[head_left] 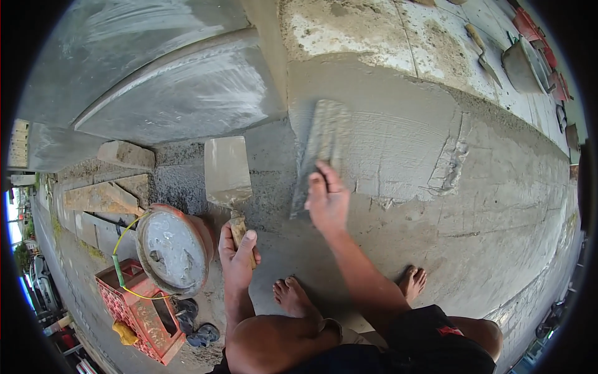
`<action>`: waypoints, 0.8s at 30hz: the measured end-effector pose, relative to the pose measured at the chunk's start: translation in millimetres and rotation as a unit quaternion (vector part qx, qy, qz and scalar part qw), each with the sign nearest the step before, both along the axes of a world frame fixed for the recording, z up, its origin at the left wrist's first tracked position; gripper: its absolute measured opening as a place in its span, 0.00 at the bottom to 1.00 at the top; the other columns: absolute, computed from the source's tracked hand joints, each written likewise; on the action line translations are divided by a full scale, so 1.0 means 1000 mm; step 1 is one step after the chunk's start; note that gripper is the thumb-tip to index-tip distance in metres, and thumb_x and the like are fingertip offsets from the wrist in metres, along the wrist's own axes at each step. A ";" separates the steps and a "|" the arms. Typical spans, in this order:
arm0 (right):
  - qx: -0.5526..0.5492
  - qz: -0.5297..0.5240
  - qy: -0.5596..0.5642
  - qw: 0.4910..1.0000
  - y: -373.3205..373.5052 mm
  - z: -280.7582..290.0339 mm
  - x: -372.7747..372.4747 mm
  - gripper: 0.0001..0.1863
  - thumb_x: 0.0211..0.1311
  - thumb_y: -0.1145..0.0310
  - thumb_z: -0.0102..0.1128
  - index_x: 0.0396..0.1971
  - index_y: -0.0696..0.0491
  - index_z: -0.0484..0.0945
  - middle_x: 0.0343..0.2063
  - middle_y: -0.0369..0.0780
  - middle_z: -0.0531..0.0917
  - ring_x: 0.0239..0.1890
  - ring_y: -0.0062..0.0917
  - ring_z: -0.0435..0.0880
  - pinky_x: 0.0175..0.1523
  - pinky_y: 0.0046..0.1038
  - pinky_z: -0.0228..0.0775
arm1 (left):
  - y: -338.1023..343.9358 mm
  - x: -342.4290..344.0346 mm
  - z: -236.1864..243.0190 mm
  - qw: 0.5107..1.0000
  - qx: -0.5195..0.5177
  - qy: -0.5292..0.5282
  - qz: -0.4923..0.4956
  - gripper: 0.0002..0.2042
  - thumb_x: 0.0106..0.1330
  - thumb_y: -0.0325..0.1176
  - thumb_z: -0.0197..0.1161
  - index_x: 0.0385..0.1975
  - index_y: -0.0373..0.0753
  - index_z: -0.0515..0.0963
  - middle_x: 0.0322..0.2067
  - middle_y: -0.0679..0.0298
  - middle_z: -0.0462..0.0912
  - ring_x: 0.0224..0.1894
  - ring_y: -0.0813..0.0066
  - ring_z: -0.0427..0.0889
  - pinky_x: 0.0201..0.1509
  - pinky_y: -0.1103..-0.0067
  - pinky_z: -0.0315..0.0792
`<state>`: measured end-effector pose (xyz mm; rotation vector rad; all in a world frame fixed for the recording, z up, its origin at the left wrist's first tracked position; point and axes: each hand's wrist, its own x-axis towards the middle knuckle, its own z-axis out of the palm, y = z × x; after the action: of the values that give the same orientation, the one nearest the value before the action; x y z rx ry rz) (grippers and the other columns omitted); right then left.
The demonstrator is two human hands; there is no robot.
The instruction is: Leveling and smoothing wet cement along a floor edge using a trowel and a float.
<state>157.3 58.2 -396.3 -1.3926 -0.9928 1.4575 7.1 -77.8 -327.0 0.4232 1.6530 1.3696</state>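
My left hand point(237, 255) is closed round the wooden handle of a pointing trowel point(227, 171) with a broad, square-ended blade smeared with grey mortar. In my right hand point(327, 199) is a long rectangular plastering trowel point(322, 137), slightly blurred. It lies against a band of wet, ridged mortar point(398, 140), close to the inner corner at its left end. A thicker lump of mortar point(451, 153) stands out farther right on that band. Left of my left hand, a bucket point(174, 249) holds grey, wet mortar.
A red plastic crate point(140, 311) sits beside the bucket, with dark shoes point(200, 330) next to it. Wood scraps point(103, 196) and a stone block point(126, 154) lie at left. Another trowel point(484, 55) and a metal pot point(524, 65) rest on the tiled ledge point(436, 47).
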 end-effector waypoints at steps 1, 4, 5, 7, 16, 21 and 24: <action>-0.014 0.022 -0.003 1.000 -0.004 -0.006 -0.024 0.17 0.72 0.67 0.58 0.56 0.57 0.78 0.27 0.37 0.84 0.22 0.16 0.80 0.27 0.24 0.74 | -0.001 -0.003 0.000 1.000 -0.001 0.001 -0.001 0.18 0.68 0.37 0.67 0.51 0.37 0.71 0.26 0.71 0.74 0.17 0.86 0.70 0.18 0.86 0.64; 0.246 -0.008 -0.220 0.944 -0.009 -0.022 -0.053 0.17 0.73 0.71 0.56 0.58 0.56 0.77 0.28 0.36 0.82 0.23 0.13 0.78 0.24 0.22 0.70 | -0.005 -0.010 -0.002 1.000 0.012 -0.011 -0.006 0.18 0.68 0.37 0.67 0.51 0.38 0.71 0.26 0.71 0.74 0.17 0.86 0.70 0.18 0.86 0.64; 0.280 -0.015 -0.213 0.936 -0.007 -0.025 -0.045 0.17 0.72 0.71 0.56 0.58 0.58 0.77 0.30 0.36 0.82 0.24 0.13 0.78 0.25 0.20 0.70 | -0.007 -0.013 -0.004 1.000 0.008 -0.019 0.006 0.18 0.68 0.37 0.67 0.51 0.38 0.71 0.26 0.71 0.73 0.17 0.86 0.70 0.18 0.86 0.64; 0.148 0.000 -0.180 0.972 -0.013 -0.021 -0.013 0.18 0.73 0.71 0.55 0.59 0.60 0.76 0.27 0.35 0.80 0.20 0.14 0.76 0.23 0.19 0.70 | -0.009 -0.019 -0.007 0.999 0.011 -0.032 0.017 0.18 0.68 0.37 0.67 0.51 0.38 0.71 0.26 0.71 0.73 0.17 0.86 0.70 0.19 0.86 0.64; 0.013 0.012 -0.021 1.000 -0.006 0.003 -0.007 0.17 0.74 0.66 0.55 0.58 0.56 0.78 0.24 0.35 0.79 0.20 0.14 0.77 0.24 0.22 0.73 | -0.003 -0.024 -0.015 1.000 -0.001 -0.011 -0.014 0.17 0.69 0.40 0.65 0.52 0.40 0.71 0.26 0.69 0.73 0.16 0.84 0.68 0.17 0.86 0.63; 0.204 0.016 -0.198 0.959 0.025 -0.020 -0.017 0.13 0.71 0.69 0.56 0.50 0.56 0.82 0.25 0.39 0.82 0.23 0.19 0.82 0.28 0.28 0.76 | 0.002 -0.024 -0.009 0.999 0.037 -0.028 -0.014 0.18 0.68 0.36 0.67 0.52 0.38 0.71 0.27 0.70 0.73 0.19 0.85 0.70 0.20 0.86 0.65; 0.151 0.015 -0.220 0.964 0.042 -0.004 0.051 0.13 0.72 0.70 0.55 0.51 0.57 0.81 0.23 0.34 0.79 0.17 0.14 0.75 0.23 0.23 0.70 | -0.005 -0.025 -0.007 0.999 0.034 -0.011 -0.004 0.18 0.68 0.37 0.66 0.52 0.38 0.71 0.26 0.70 0.73 0.19 0.85 0.70 0.20 0.86 0.65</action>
<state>208.7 100.1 -400.6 -1.5039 -1.4516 0.9770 -18.2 -83.1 -333.9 0.4521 1.5893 1.4219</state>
